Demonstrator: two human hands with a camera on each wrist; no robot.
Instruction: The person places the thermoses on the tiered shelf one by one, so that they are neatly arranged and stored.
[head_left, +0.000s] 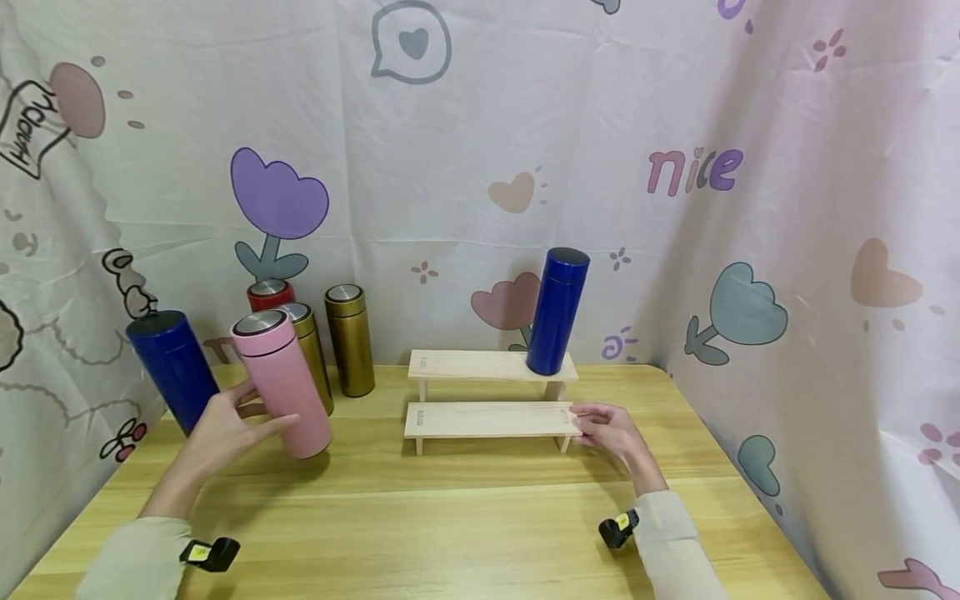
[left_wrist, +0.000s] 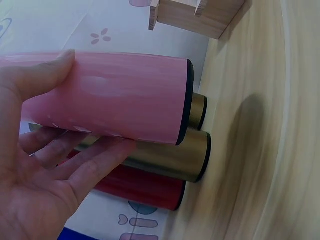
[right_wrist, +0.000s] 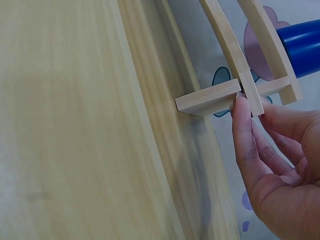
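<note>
My left hand (head_left: 228, 425) grips a pink thermos bottle (head_left: 288, 387), thumb on one side and fingers on the other. The bottle tilts slightly, and its base hangs above the table in the left wrist view. Over on the right, my right hand (head_left: 611, 432) pinches the right end of the lower step of a pale wooden two-step stand (head_left: 487, 419). A blue thermos bottle (head_left: 557, 312) stands on the right part of the upper step. Behind the pink bottle are a gold bottle (left_wrist: 170, 157) and a red bottle (left_wrist: 145, 185), partly hidden.
Another blue bottle (head_left: 172, 362) stands at the far left, beside my left hand. A second gold bottle (head_left: 350, 342) is between the pink bottle and the stand. A patterned curtain (head_left: 465, 125) hangs behind the wooden table (head_left: 450, 533).
</note>
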